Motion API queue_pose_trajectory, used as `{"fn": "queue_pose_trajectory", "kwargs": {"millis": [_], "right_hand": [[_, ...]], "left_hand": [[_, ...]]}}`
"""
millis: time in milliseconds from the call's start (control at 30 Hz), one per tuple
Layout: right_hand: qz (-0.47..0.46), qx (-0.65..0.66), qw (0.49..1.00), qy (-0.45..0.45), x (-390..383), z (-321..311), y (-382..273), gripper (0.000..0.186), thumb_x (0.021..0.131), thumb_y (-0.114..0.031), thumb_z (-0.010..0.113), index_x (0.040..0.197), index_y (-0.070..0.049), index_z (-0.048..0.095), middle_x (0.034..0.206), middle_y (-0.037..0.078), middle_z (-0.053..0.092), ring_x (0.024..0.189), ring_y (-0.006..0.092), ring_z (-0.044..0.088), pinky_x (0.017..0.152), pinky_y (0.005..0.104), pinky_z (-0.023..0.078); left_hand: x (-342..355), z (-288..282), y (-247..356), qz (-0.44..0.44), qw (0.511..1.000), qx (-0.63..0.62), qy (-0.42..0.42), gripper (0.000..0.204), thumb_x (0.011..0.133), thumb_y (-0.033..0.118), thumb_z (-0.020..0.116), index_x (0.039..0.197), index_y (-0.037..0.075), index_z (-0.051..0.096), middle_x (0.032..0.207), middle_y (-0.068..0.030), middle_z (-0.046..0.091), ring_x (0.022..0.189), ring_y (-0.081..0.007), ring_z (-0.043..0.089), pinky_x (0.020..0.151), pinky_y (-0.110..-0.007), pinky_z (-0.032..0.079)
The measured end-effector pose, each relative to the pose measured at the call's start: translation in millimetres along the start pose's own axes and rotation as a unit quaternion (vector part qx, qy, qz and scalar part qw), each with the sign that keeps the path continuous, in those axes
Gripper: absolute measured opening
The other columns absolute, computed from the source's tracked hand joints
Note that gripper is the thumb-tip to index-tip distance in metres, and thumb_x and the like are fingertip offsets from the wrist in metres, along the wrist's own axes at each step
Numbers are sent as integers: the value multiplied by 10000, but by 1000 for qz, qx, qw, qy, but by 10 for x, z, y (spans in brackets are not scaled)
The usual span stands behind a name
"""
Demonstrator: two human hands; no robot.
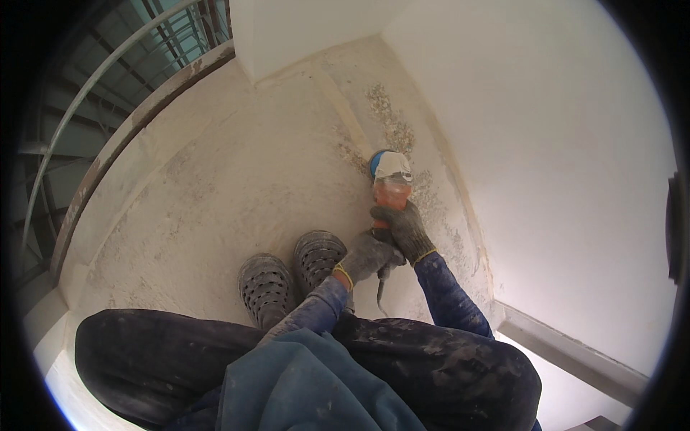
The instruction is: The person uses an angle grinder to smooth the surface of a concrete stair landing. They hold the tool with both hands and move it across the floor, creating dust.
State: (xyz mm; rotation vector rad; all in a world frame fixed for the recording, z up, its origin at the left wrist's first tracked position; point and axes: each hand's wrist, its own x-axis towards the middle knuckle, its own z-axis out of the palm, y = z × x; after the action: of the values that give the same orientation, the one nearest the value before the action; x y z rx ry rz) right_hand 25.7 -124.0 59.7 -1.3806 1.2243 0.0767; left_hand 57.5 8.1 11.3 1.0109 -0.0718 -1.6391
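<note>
An orange angle grinder (392,191) rests with its head against the dusty concrete floor (237,165). Pale tape or cloth covers its front, and a blue rim shows at the head's left side. My right hand (410,231), in a dark dusty work glove, is wrapped round the orange body. Behind it my left hand (368,256), gloved in grey, closes on the tool's rear end. A cord (382,296) hangs from the back of the grinder. The disc's underside is hidden.
Rough speckled patches (392,122) mark the floor around the grinder. A white wall (553,151) rises at right. My grey clogs (266,285) stand close left of my hands. Beyond a raised edge (136,115) at far left runs a metal railing (86,90).
</note>
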Motion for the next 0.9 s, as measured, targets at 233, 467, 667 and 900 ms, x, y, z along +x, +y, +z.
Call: {"fn": "queue_pose_trajectory", "kwargs": {"millis": [233, 467, 667, 900], "right_hand": [[27, 42, 999, 19, -96, -40, 17, 494, 794, -156, 885, 1218, -24, 668, 1001, 91, 705, 764, 208, 717, 655, 370, 632], [5, 10, 1000, -13, -21, 35, -85, 509, 785, -152, 887, 1223, -27, 661, 1006, 98, 702, 805, 210, 719, 662, 372, 635], [48, 42, 998, 11, -55, 22, -21, 479, 784, -147, 880, 1195, -15, 674, 987, 96, 705, 792, 218, 720, 660, 373, 639], [19, 12, 1000, -8, -23, 6, -46, 496, 785, -162, 879, 1205, -1, 669, 974, 103, 707, 771, 225, 723, 656, 366, 644]], "left_hand": [[33, 64, -40, -17, 999, 30, 18, 149, 797, 92, 835, 843, 32, 706, 677, -51, 676, 495, -149, 610, 429, -323, 478], [16, -36, 24, -2, 1000, -17, -4, 154, 798, 102, 832, 853, 28, 709, 687, -45, 678, 502, -152, 620, 441, -316, 495], [32, -11, -63, 10, 1000, -13, -2, 145, 802, 102, 825, 847, 28, 710, 683, -48, 682, 486, -150, 603, 437, -317, 484], [1, 2, 16, 15, 1000, 3, 1, 132, 830, 61, 815, 904, 7, 720, 701, -60, 677, 509, -160, 616, 447, -322, 501]]}}
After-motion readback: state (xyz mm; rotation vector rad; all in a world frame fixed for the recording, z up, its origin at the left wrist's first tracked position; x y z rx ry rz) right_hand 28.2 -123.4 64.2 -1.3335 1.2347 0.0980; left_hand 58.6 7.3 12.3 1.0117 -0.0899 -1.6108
